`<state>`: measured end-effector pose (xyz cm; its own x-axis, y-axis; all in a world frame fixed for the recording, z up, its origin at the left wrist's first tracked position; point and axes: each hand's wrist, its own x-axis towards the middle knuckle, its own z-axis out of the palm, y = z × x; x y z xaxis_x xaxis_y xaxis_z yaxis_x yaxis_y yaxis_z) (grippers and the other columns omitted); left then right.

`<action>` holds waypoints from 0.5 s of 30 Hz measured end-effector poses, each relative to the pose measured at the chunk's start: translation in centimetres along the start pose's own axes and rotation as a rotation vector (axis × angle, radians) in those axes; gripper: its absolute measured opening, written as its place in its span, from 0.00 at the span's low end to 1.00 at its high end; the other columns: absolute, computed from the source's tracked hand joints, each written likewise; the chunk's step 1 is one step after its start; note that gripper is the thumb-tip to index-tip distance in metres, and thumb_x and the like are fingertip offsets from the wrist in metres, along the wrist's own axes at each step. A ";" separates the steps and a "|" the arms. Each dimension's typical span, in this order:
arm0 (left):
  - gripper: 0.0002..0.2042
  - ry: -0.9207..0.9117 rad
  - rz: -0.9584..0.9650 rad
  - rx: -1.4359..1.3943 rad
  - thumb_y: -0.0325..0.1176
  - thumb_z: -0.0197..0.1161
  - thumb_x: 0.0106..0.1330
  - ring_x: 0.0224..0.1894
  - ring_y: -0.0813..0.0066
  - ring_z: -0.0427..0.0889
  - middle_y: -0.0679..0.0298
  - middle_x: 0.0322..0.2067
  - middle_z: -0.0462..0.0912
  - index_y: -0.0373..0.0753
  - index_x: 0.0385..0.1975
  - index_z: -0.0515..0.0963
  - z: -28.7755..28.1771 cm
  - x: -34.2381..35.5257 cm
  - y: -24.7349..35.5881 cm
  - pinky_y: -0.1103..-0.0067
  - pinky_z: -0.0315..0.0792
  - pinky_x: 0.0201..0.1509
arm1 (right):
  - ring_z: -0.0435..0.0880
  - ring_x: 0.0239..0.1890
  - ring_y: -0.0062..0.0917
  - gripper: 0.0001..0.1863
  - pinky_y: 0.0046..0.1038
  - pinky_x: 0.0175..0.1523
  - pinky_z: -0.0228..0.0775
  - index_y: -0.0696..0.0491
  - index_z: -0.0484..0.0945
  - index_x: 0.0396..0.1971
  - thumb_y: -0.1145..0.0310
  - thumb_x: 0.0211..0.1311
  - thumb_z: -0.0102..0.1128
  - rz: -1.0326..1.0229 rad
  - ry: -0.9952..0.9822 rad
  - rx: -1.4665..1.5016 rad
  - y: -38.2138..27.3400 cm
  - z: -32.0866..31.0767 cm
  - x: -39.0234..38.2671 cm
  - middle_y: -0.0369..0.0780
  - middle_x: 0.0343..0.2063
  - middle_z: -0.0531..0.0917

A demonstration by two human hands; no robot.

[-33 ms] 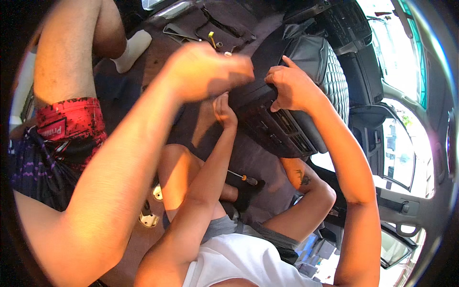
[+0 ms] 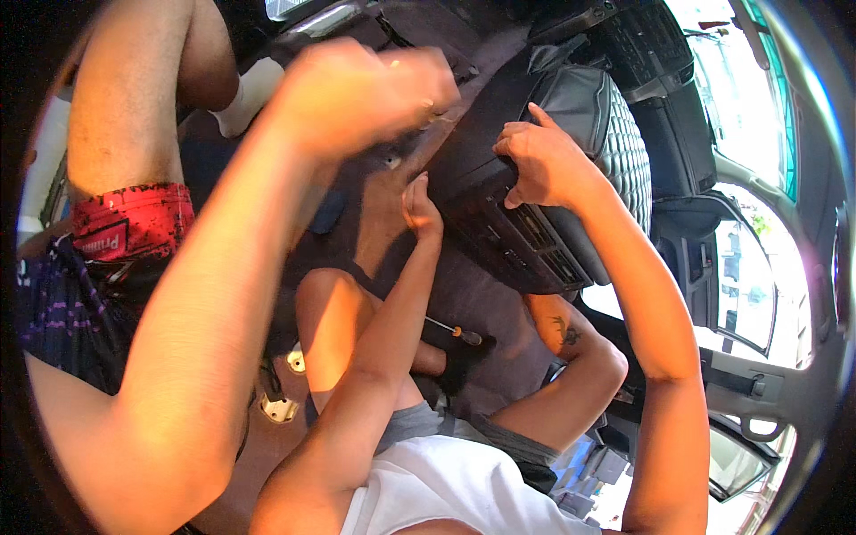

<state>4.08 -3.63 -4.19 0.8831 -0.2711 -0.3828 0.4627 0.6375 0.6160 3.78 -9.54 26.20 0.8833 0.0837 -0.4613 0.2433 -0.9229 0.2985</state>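
A black car console point(image 2: 504, 227), with vent-like slots on its facing side, stands tilted between my two hands. My right hand point(image 2: 548, 165) grips its upper right edge, thumb on the near face and index finger stretched out. Against its left side is my left hand point(image 2: 421, 209), fingers pointing up along the edge; their grip is partly hidden. A co-worker's closed hand point(image 2: 370, 98), blurred by motion, is just beyond my left hand; whatever it holds, if anything, cannot be made out.
A screwdriver point(image 2: 469, 336) with an orange and dark handle lies near my bent legs. Behind the console is a quilted black seat point(image 2: 629, 143). The co-worker's bare leg point(image 2: 125, 107) stands at left. Metal brackets point(image 2: 278, 409) are on the brown floor. An open car door point(image 2: 744, 276) is at right.
The co-worker's hand has moved up and to the left, away from the console. My own hands and the console have stayed almost in place.
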 end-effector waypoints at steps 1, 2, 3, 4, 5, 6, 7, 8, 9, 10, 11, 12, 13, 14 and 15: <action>0.23 0.074 0.041 -0.052 0.43 0.49 0.72 0.63 0.65 0.73 0.55 0.57 0.75 0.29 0.57 0.71 -1.1 0.4 -3.0 0.73 0.67 0.64 | 0.79 0.56 0.34 0.30 0.49 0.76 0.49 0.53 0.85 0.38 0.53 0.31 0.80 0.002 0.021 -0.007 -0.1 0.0 -0.2 0.41 0.43 0.84; 0.24 0.080 0.038 -0.107 0.44 0.48 0.73 0.64 0.65 0.71 0.55 0.59 0.73 0.30 0.59 0.70 -2.5 1.1 -5.8 0.72 0.65 0.65 | 0.78 0.58 0.33 0.30 0.50 0.76 0.48 0.53 0.85 0.38 0.53 0.32 0.80 0.001 0.039 -0.014 -0.2 0.1 -0.2 0.41 0.44 0.84; 0.26 0.087 0.046 -0.160 0.45 0.47 0.73 0.65 0.65 0.69 0.55 0.61 0.72 0.31 0.61 0.68 -3.9 1.7 -8.4 0.71 0.64 0.66 | 0.77 0.59 0.33 0.30 0.50 0.76 0.48 0.53 0.85 0.38 0.52 0.33 0.79 0.001 0.024 -0.025 -0.1 0.2 -0.3 0.41 0.45 0.84; 0.27 0.088 0.060 -0.189 0.46 0.45 0.74 0.67 0.64 0.68 0.55 0.63 0.70 0.31 0.63 0.67 -5.2 2.3 -10.7 0.71 0.63 0.68 | 0.75 0.61 0.34 0.30 0.50 0.76 0.47 0.53 0.85 0.39 0.51 0.34 0.79 -0.003 0.009 -0.038 -0.1 0.3 -0.4 0.41 0.45 0.84; 0.28 0.087 0.065 -0.217 0.47 0.44 0.75 0.68 0.64 0.66 0.55 0.65 0.69 0.32 0.65 0.66 -6.3 2.9 -12.3 0.70 0.61 0.69 | 0.74 0.63 0.34 0.29 0.50 0.77 0.46 0.53 0.85 0.40 0.51 0.36 0.78 0.000 0.009 -0.063 -0.2 0.5 -0.4 0.41 0.46 0.83; 0.29 0.075 0.058 -0.243 0.49 0.43 0.76 0.69 0.63 0.65 0.54 0.67 0.67 0.33 0.67 0.64 -7.0 3.3 -13.3 0.69 0.60 0.70 | 0.73 0.64 0.34 0.29 0.49 0.77 0.45 0.53 0.85 0.40 0.50 0.38 0.77 -0.026 0.019 -0.120 -0.7 0.8 -0.5 0.41 0.46 0.83; 0.30 0.072 0.041 -0.273 0.50 0.41 0.76 0.71 0.63 0.63 0.54 0.69 0.66 0.33 0.69 0.63 -7.1 3.5 -13.6 0.69 0.58 0.72 | 0.72 0.65 0.35 0.29 0.49 0.77 0.44 0.53 0.85 0.40 0.49 0.40 0.76 -0.037 0.041 -0.186 -1.4 1.2 -0.7 0.41 0.47 0.83; 0.30 0.070 -0.022 -0.330 0.49 0.42 0.76 0.70 0.64 0.65 0.54 0.68 0.67 0.33 0.69 0.64 -7.0 3.4 -13.2 0.69 0.59 0.71 | 0.71 0.66 0.35 0.28 0.49 0.77 0.43 0.53 0.85 0.41 0.48 0.42 0.75 -0.049 0.090 -0.249 -2.3 1.6 -1.0 0.41 0.47 0.83; 0.29 0.064 -0.086 -0.391 0.49 0.43 0.76 0.69 0.65 0.66 0.54 0.68 0.68 0.33 0.68 0.65 -6.4 2.9 -12.2 0.69 0.59 0.71 | 0.71 0.66 0.35 0.28 0.48 0.77 0.42 0.53 0.85 0.41 0.47 0.45 0.72 -0.071 0.124 -0.206 -3.9 2.4 -0.8 0.41 0.47 0.83; 0.28 0.054 -0.152 -0.452 0.49 0.44 0.76 0.68 0.66 0.67 0.54 0.67 0.69 0.33 0.67 0.66 -5.3 2.3 -10.7 0.69 0.60 0.70 | 0.68 0.68 0.35 0.30 0.45 0.78 0.37 0.58 0.83 0.47 0.50 0.52 0.71 -0.065 0.024 -0.114 -5.7 3.1 -0.8 0.44 0.52 0.80; 0.28 0.038 -0.219 -0.511 0.48 0.45 0.76 0.67 0.67 0.68 0.54 0.66 0.70 0.33 0.67 0.67 -4.0 1.4 -8.8 0.69 0.60 0.70 | 0.74 0.61 0.34 0.26 0.44 0.76 0.44 0.58 0.83 0.43 0.51 0.52 0.70 -0.108 0.061 -0.125 -7.5 3.9 -0.5 0.44 0.46 0.82; 0.27 0.023 -0.308 -0.538 0.48 0.46 0.76 0.66 0.68 0.69 0.54 0.65 0.72 0.33 0.66 0.68 -2.6 0.8 -6.6 0.69 0.60 0.70 | 0.79 0.49 0.32 0.21 0.40 0.69 0.56 0.57 0.84 0.38 0.54 0.52 0.69 -0.137 0.082 -0.067 -9.1 4.6 0.0 0.42 0.38 0.83; 0.26 0.124 -0.516 -0.683 0.45 0.51 0.75 0.63 0.66 0.72 0.53 0.61 0.75 0.30 0.62 0.72 -1.6 -1.0 -4.7 0.72 0.63 0.68 | 0.81 0.38 0.30 0.14 0.35 0.63 0.64 0.54 0.84 0.28 0.57 0.53 0.67 -0.177 0.223 0.044 -10.8 5.3 1.0 0.38 0.29 0.83; 0.26 0.164 -0.551 -0.671 0.45 0.51 0.75 0.62 0.66 0.73 0.53 0.61 0.76 0.30 0.62 0.72 -0.6 -1.9 -2.7 0.72 0.63 0.68 | 0.85 0.37 0.34 0.08 0.48 0.64 0.63 0.46 0.88 0.23 0.61 0.48 0.62 -0.255 0.116 0.167 -12.1 5.8 1.2 0.41 0.26 0.86; 0.26 0.158 -0.568 -0.682 0.45 0.51 0.75 0.62 0.66 0.73 0.53 0.60 0.76 0.30 0.62 0.73 -0.1 -2.9 -1.1 0.72 0.63 0.68 | 0.85 0.33 0.35 0.09 0.47 0.60 0.67 0.45 0.88 0.22 0.59 0.48 0.62 -0.385 0.155 0.216 -12.5 6.2 1.7 0.40 0.24 0.86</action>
<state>1.00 -3.46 -3.76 0.4913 -0.6055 -0.6261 0.6352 0.7409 -0.2180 -0.21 -0.17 16.51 0.7983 0.4757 -0.3693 0.4907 -0.8693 -0.0588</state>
